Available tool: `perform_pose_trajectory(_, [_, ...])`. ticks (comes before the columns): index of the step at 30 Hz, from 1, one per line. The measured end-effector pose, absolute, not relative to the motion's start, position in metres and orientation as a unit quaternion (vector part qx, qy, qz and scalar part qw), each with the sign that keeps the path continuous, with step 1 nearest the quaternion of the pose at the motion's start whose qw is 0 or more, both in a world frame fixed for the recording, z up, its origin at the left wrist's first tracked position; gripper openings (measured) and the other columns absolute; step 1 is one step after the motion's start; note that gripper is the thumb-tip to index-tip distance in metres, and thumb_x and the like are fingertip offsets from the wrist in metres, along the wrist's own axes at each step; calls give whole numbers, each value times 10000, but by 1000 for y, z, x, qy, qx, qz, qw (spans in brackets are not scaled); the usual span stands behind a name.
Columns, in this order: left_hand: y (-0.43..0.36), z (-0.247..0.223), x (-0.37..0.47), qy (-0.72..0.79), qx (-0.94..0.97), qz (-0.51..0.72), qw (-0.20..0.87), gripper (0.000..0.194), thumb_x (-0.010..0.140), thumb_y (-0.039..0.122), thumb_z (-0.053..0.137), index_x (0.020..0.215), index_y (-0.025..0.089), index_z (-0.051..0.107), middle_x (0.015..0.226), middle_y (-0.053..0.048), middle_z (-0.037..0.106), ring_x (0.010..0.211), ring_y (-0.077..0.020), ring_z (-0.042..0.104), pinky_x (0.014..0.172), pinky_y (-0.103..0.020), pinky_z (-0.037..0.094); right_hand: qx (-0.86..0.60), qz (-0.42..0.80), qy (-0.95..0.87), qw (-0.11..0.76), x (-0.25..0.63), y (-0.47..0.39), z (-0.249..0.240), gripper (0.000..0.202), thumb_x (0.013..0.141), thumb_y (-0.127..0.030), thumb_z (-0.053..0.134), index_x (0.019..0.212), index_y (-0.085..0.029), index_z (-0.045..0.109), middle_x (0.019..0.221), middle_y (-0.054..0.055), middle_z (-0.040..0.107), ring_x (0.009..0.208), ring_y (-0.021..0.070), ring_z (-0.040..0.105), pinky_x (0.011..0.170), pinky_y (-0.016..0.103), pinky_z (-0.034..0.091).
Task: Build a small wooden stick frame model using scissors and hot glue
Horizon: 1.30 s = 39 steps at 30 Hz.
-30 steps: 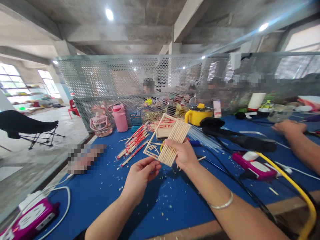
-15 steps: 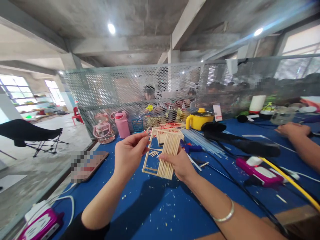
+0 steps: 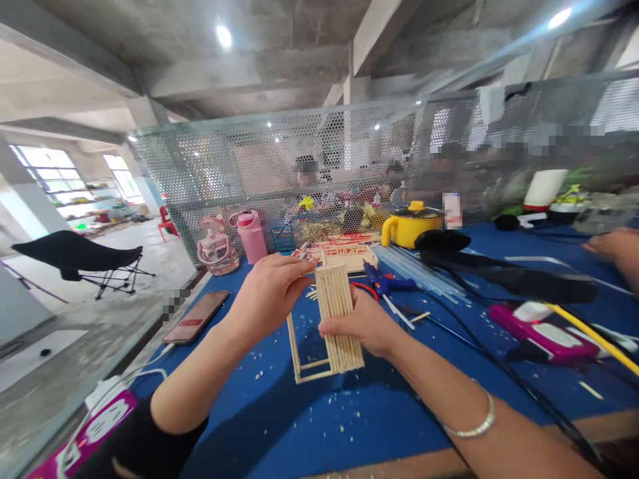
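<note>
A small frame of pale wooden sticks (image 3: 339,319) is held up over the blue table. Its right part is a panel of sticks side by side; its left part is an open rectangle. My right hand (image 3: 367,322), with a silver bangle on the wrist, grips the panel from the right, thumb across its front. My left hand (image 3: 272,289) is at the frame's upper left, fingers drawn together near the panel's top edge. Its fingertips are partly hidden, and whether they pinch a stick cannot be made out. Behind the frame lies a blue glue gun (image 3: 392,283).
Behind stand a pink bottle (image 3: 252,238), a clear pink-lidded bottle (image 3: 218,249) and a yellow pot (image 3: 414,226). A phone (image 3: 196,318) lies left. Glue sticks (image 3: 424,269), a magenta power strip (image 3: 544,332) and cables lie right. Another person's hand (image 3: 619,249) is far right.
The view has shifted, and the frame is now more upright and tilted the other way. My left hand has moved to the panel's top, its fingers reaching over the frame's left side.
</note>
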<state>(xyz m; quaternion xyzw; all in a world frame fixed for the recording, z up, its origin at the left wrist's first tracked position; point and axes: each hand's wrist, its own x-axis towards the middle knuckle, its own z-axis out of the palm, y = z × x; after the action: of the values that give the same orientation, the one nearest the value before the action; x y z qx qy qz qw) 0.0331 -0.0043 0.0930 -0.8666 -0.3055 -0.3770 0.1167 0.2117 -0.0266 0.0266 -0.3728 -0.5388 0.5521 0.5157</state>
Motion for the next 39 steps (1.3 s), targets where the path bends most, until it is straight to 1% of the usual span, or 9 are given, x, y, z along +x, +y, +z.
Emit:
perform_pose_trajectory(3, [-5,89,35,-311,-857,-397,104,199,856,206,570,980,166,720,946,-94,732,846,-184,673,768,-322,546,-377,553,-538,512,210,-28,27,381,483,-145,805,788,-219,590,603,-54,649,528,150,597,519,300,500])
perform_pose_trajectory(8, [-4,83,36,-299,-844,-434,103,193,857,195,568,964,176,728,937,-87,731,848,-176,670,747,-303,555,-375,557,-535,513,210,-29,28,376,478,-152,810,779,-220,594,612,-48,650,531,154,596,527,310,502])
perform_pose_trajectory(15, [-4,77,39,-289,-837,-452,104,199,872,174,546,964,162,722,921,-88,731,830,-175,648,728,-309,550,-390,549,-540,505,211,-29,29,379,489,-163,807,793,-224,590,608,-47,651,536,162,597,536,318,499])
perform_pose_trajectory(22, [-8,69,36,-321,-808,-488,71,176,844,157,578,913,188,736,887,-69,736,809,-169,662,715,-293,557,-403,529,-563,491,207,-30,30,327,479,-148,807,725,-211,600,586,-50,640,527,141,566,516,284,470])
perform_pose_trajectory(33, [-9,67,35,-329,-808,-486,55,187,846,149,569,918,170,740,882,-78,736,814,-171,652,719,-297,548,-414,535,-554,484,205,-32,27,376,489,-167,812,778,-217,576,598,-53,648,538,160,596,539,311,485])
perform_pose_trajectory(39, [-6,67,35,-340,-805,-485,37,177,837,170,588,923,187,742,890,-74,735,831,-179,658,737,-309,548,-422,538,-546,484,204,-31,26,406,491,-175,805,811,-219,560,603,-57,646,541,164,601,549,324,496])
